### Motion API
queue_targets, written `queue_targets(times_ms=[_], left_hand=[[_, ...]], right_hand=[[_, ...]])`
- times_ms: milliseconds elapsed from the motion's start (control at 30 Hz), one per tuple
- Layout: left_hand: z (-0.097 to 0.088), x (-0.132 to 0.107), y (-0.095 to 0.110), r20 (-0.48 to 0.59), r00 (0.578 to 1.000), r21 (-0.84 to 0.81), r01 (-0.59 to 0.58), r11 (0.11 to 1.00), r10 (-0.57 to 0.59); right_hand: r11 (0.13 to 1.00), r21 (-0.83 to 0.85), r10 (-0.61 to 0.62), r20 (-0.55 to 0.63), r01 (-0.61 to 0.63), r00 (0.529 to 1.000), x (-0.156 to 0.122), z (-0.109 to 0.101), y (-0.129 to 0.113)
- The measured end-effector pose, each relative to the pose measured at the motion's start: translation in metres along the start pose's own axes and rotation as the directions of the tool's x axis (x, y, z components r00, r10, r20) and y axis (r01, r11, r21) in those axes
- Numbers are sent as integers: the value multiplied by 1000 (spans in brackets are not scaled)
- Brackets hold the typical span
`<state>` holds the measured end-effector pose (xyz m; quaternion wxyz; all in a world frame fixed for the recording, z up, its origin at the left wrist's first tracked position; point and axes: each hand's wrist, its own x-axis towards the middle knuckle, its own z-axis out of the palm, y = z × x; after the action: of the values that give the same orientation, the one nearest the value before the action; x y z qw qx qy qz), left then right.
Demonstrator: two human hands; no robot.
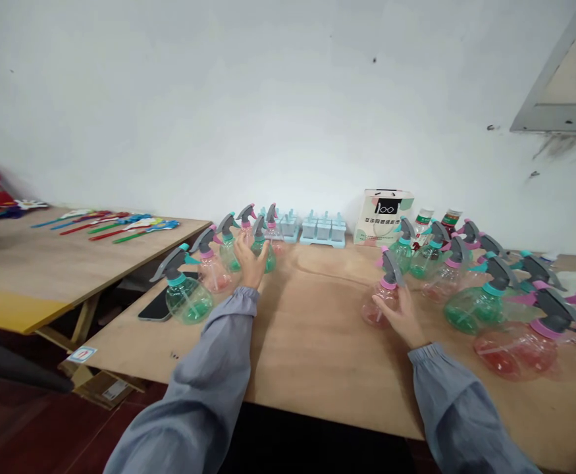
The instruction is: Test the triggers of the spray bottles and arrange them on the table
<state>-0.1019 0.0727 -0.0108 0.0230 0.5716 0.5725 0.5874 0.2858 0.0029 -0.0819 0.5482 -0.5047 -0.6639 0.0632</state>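
Reaching to the back left group, my left hand [251, 263] curves its fingers about a green spray bottle [270, 260] with a grey trigger head. My hand hides part of that bottle. On the right, my right hand [405, 319] is wrapped round the body of a pink spray bottle [374, 308], which stands upright on the table. Beside my left forearm are another green spray bottle [189, 301] and a pink spray bottle [213, 273]. To the right of my right hand stand several more, among them a large pink spray bottle [515, 349].
A dark phone [153, 308] lies at the left of the brown table [312, 349]. Light blue ice-pop moulds [323, 230] and a printed paper bag [380, 220] stand by the wall. Across a gap, the left table [70, 257] bears colourful long-handled items [124, 227].
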Motion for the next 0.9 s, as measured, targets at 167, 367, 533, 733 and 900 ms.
queue_targets(times_ms=[167,367,533,733,900], left_hand=[[23,-54,54,225,946,-284,-168,944,235],[51,-111,120,599,770,-498,145,855,218],[56,-113,121,453,879,-589,169,790,150],[43,-86,99,546,831,-619,315,720,107],[36,-81,96,632,773,-659,494,567,61]], right_hand=[[997,59,35,78,-40,996,-11,21,-15],[975,153,-196,246,161,949,-34,49,-54],[969,139,-242,376,204,894,-29,51,-63],[998,-46,21,-302,-37,953,67,17,16],[966,-147,138,-393,-210,909,133,5,86]])
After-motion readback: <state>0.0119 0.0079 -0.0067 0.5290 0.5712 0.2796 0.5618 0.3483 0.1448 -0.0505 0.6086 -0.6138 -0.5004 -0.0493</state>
